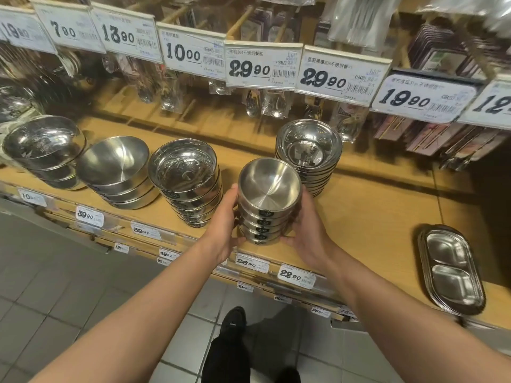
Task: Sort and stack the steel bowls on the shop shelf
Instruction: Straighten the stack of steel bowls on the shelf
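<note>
Both hands clasp a short stack of small round brushed-steel bowls (268,201) from opposite sides, near the front edge of the pale wooden shop shelf (370,217). The left hand (225,230) has its fingers curled round the stack's left side, the thumb reaching up to the top bowl's rim. The right hand (308,233) wraps the right side, its fingers hidden behind the bowls and the thumb lying low near the bottom bowl. Both bare forearms stretch forward from the lower corners, converging on the stack. Just behind it stands a taller stack of shiny wide-rimmed steel bowls (309,150); to its left, a stack of polished straight-sided steel bowls (185,178), then a tilted stack of larger matte steel bowls (116,172). Well apart on the right lie oval two-compartment steel dishes (450,272). White price tags (260,66) hang above.
</note>
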Action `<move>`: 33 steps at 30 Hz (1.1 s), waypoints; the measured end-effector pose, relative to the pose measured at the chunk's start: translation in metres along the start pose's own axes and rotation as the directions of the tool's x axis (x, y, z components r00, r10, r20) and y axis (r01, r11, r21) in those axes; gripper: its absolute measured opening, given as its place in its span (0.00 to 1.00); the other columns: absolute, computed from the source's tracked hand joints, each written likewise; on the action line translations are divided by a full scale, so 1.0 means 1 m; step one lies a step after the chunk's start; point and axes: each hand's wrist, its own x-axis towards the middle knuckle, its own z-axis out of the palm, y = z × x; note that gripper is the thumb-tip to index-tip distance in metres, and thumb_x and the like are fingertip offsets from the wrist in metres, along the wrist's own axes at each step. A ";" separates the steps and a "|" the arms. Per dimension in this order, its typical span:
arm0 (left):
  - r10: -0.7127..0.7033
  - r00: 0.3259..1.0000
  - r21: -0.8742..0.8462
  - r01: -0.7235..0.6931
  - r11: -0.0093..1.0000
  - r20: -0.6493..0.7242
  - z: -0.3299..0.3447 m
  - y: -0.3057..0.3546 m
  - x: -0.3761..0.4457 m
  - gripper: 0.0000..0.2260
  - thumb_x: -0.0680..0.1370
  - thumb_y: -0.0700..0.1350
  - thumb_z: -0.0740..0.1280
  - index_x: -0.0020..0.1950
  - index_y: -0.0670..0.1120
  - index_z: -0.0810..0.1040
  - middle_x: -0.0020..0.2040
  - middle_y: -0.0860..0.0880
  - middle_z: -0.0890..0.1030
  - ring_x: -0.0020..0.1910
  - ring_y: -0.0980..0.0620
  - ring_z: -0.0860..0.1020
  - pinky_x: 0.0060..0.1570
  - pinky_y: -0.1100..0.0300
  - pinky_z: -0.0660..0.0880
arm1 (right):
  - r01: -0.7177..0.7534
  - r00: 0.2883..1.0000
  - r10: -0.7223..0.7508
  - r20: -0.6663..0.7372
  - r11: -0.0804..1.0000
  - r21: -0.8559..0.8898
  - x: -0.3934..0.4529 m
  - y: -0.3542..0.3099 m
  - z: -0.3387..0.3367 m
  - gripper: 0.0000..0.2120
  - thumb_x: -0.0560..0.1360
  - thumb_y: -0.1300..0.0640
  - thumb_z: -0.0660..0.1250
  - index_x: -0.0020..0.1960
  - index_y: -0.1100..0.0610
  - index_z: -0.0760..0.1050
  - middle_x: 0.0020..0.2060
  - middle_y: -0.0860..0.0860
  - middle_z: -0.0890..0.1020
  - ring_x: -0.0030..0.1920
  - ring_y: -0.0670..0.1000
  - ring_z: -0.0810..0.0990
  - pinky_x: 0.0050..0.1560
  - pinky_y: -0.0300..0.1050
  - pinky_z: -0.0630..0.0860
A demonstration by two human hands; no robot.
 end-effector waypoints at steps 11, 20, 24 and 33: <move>-0.067 0.990 -0.028 0.064 0.998 -0.127 -0.013 -0.018 -0.018 0.19 0.82 0.58 0.59 0.62 0.45 0.77 0.60 0.45 0.80 0.62 0.46 0.78 0.54 0.51 0.77 | -0.097 0.990 0.093 -0.104 0.995 -0.027 -0.016 0.005 -0.043 0.31 0.80 0.37 0.59 0.78 0.50 0.62 0.64 0.54 0.76 0.59 0.50 0.77 0.53 0.52 0.77; -0.097 0.983 0.050 0.106 0.993 -0.156 0.023 -0.054 -0.067 0.11 0.83 0.48 0.59 0.49 0.44 0.77 0.39 0.46 0.79 0.37 0.52 0.79 0.30 0.62 0.77 | -0.121 0.980 0.121 -0.159 0.993 0.014 -0.063 0.003 -0.091 0.22 0.83 0.46 0.61 0.71 0.58 0.70 0.56 0.54 0.79 0.58 0.52 0.79 0.57 0.51 0.78; -0.087 0.995 0.108 0.092 0.990 -0.055 0.057 -0.063 -0.082 0.09 0.82 0.46 0.61 0.47 0.45 0.78 0.36 0.49 0.80 0.39 0.52 0.78 0.37 0.60 0.77 | -0.114 0.978 0.115 -0.174 0.993 0.019 -0.083 -0.003 -0.107 0.21 0.83 0.47 0.61 0.69 0.58 0.72 0.57 0.56 0.79 0.63 0.56 0.77 0.63 0.55 0.77; 0.016 0.999 0.055 -0.018 0.998 0.044 0.117 -0.046 -0.072 0.07 0.84 0.49 0.59 0.49 0.52 0.76 0.54 0.52 0.78 0.52 0.55 0.77 0.50 0.54 0.79 | -0.089 0.981 0.079 -0.176 0.995 -0.050 -0.065 -0.028 -0.125 0.24 0.82 0.42 0.60 0.73 0.54 0.70 0.65 0.57 0.75 0.67 0.55 0.73 0.59 0.58 0.79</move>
